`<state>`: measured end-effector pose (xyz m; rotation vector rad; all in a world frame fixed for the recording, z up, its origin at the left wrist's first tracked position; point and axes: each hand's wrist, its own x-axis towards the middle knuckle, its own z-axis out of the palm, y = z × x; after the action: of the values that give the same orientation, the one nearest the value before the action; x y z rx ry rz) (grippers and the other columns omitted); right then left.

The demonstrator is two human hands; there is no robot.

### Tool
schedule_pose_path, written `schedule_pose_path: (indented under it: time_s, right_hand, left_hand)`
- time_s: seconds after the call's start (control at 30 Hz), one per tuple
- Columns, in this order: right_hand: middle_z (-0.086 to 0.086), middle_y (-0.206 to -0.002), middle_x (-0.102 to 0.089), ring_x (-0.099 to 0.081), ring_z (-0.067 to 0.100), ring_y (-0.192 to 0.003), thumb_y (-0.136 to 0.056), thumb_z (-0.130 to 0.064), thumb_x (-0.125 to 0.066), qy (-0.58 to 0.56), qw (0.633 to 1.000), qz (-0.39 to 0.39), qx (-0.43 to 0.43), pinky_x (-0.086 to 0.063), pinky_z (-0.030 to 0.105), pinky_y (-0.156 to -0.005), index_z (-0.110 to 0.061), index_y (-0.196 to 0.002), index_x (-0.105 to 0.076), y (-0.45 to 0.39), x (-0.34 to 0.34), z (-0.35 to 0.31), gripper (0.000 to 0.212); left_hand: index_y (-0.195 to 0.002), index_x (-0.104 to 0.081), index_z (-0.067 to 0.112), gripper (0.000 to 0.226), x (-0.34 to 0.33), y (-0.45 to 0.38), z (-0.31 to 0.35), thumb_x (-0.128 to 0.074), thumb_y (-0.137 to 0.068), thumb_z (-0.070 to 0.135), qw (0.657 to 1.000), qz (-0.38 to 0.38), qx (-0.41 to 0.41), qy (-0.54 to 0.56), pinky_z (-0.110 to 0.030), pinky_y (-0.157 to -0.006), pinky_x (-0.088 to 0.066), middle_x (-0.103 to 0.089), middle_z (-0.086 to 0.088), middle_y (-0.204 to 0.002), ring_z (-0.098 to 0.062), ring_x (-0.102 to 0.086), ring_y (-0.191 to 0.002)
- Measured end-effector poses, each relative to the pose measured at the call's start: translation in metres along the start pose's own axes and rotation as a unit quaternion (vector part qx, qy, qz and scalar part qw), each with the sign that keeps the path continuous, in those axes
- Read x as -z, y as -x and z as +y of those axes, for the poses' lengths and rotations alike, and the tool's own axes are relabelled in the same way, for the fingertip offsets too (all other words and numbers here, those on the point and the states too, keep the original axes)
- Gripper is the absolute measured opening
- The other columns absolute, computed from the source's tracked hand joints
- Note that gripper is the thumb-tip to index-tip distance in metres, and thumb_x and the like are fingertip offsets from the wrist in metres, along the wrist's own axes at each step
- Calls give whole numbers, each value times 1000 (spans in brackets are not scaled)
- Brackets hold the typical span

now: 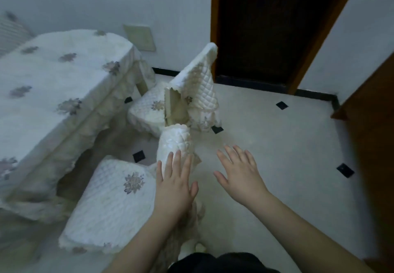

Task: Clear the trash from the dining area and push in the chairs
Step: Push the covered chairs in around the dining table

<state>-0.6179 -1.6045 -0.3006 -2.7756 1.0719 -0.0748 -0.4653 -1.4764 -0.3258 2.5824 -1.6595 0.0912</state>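
Head view: left hand (173,184) flat, fingers straight against near chair (119,200) backrest, likely to push toward table (64,76); right hand (238,170) spread, holding nothing, over floor.

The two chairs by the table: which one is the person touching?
The nearer chair: the left hand lies flat on its backrest top. The farther chair stands untouched; the right hand hovers open.

Two white quilted, flower-patterned chairs stand pulled out: the near chair (110,200) just beside the cloth-draped surface (53,76), the far chair (170,102) angled at its end.
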Motion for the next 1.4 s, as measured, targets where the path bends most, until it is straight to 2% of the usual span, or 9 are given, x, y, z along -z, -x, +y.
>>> schedule_pose_path:
  time_s: [0.17, 0.33, 0.53, 0.67, 0.77, 0.93, 1.07, 1.17, 1.4]
  right_hand:
    - [8, -141, -49, -44, 31, -130, -85, -47, -48, 1, 997, 22, 72, -35, 49, -105, -21, -137, -47, -61, -8, -19, 57]
    - [4, -151, -34, -25, 28, -141, -80, -40, -61, -15, 979, -31, 202, -14, 45, -115, -26, -143, -34, -104, -24, -37, 70]
    - [0, -158, -17, -5, 24, -146, -75, -40, -67, 22, 919, -114, 378, 13, 38, -113, -30, -149, -23, -167, -46, -59, 87]
    - [-2, -158, -14, -5, 24, -146, -73, -42, -68, 26, 868, -145, 474, 6, 40, -116, -31, -149, -20, -194, -52, -70, 90]
    - [-1, -158, -12, -2, 22, -146, -74, -36, -67, 38, 821, -166, 546, 5, 40, -117, -29, -150, -17, -203, -52, -80, 91]
    - [-6, -155, -22, -13, 18, -144, -79, -39, -60, 39, 782, -191, 591, 0, 36, -116, -32, -147, -24, -209, -66, -91, 78]
    - [-9, -131, -54, -46, 15, -125, -76, -40, -54, 39, 757, -227, 612, -25, 34, -107, -35, -126, -52, -218, -67, -96, 50]
    - [-7, -95, -66, -61, 19, -93, -76, -33, -52, 88, 744, -216, 626, -38, 32, -74, -34, -87, -52, -218, -61, -102, 11]
    - [0, -102, -65, -61, 23, -92, -79, -7, -48, 129, 740, -190, 633, -41, 33, -73, -27, -108, -56, -211, -52, -100, 36]
  left_hand:
    - [-143, -42, 15, 72, 1, -12, -29, -48, -80, 50, 999, 15, 35, -19, -58, -111, -21, -40, -17, -148, -35, -33, -139]
    - [-142, -45, 17, 77, -2, -4, -47, -51, -77, 59, 995, 12, 96, -6, -59, -107, -28, -45, -15, -145, -34, -37, -136]
    - [-144, -42, 20, 92, -6, 5, -45, -45, -73, 79, 973, -2, 229, 12, -53, -111, -24, -44, -12, -146, -32, -39, -136]
    - [-145, -38, 23, 92, -7, 19, -30, -44, -73, 81, 949, -24, 313, 10, -49, -110, -21, -42, -9, -148, -29, -38, -137]
    - [-143, -41, 24, 89, -10, 32, -18, -47, -73, 79, 928, -18, 373, 17, -50, -110, -30, -45, -7, -146, -29, -41, -135]
    - [-145, -35, 27, 96, -24, 74, 2, -46, -69, 85, 872, -58, 484, 52, -48, -110, -31, -43, -3, -147, -27, -37, -137]
    - [-133, -51, 26, 86, -30, 108, 8, -70, -60, 67, 834, -17, 545, 89, -45, -99, -42, -59, 1, -130, -25, -55, -118]
    - [-115, -62, 23, 73, -33, 120, 7, -87, -50, 45, 829, 17, 554, 76, -39, -88, -48, -67, 2, -112, -23, -64, -99]
    - [-81, -71, 31, 33, -41, 128, -11, -81, -53, 17, 813, -17, 580, 51, -29, -71, -48, -69, 9, -76, -15, -64, -71]
